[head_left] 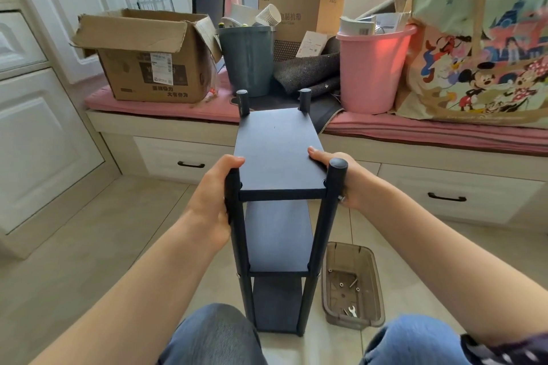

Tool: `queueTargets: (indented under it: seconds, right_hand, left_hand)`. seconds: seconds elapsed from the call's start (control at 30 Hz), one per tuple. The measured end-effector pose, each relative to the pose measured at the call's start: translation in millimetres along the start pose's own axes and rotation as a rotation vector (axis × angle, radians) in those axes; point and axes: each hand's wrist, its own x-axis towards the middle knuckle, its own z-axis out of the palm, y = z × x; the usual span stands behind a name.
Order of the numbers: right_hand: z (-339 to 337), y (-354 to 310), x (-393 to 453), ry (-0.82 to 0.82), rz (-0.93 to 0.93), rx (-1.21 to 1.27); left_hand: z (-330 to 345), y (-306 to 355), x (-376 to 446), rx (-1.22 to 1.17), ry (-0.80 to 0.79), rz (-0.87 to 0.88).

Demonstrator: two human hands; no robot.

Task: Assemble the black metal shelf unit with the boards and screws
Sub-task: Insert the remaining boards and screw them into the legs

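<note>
The left hand wraps its fingers around the near-left post of the shelf unit, thumb along the tube. The right hand grips the near-right post from outside, thumb resting on the top board. The unit stands upright on the floor between the knees, its long axis vertical; the boards' long sides point away toward the window seat. A clear tray holding screws and a wrench sits just beside its right foot.
</note>
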Motion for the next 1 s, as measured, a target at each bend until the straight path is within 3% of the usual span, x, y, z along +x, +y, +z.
queueTargets:
  seconds: [0.17, 0.33, 0.43, 0.53, 0.6, 0.7, 0.77, 0.83, 0.93, 1.0]
  right_hand:
    - [0, 1, 0, 0.006, 0.004, 0.013]
    - [1, 2, -5, -0.006, 0.016, 0.032]
    - [-4, 2, -8, -0.011, -0.006, 0.057]
    - [-8, 4, -15, -0.025, -0.091, 0.075]
    - [-14, 6, -24, -0.05, -0.166, 0.002]
    - [-23, 11, -41, 0.012, -0.305, -0.149]
    - [-28, 16, -51, 0.132, -0.456, -0.21]
    - [-31, 20, -64, 0.21, -0.635, -0.304]
    - [-33, 27, -82, 0.157, -0.831, -0.454]
    - [-34, 33, -90, 0.088, -0.91, -0.535]
  left_hand:
    - [-9, -1, 4, 0.083, -0.036, 0.014]
    - [-10, -4, 2, 0.159, 0.086, 0.1]
    - [-6, -3, 2, 0.412, 0.256, 0.398]
    - [-1, 0, -5, 0.872, 0.394, 0.895]
    - [6, -5, -11, 1.079, 0.363, 1.149]
    - [24, -38, -24, 1.041, 0.238, 1.342]
    - [34, -63, -36, 0.898, 0.174, 1.249]
    - [45, -79, -41, 0.737, 0.129, 0.911]
    - [61, -81, -30, 0.402, 0.022, 0.309]
    - [73, -76, -19, 0.132, -0.067, 0.135]
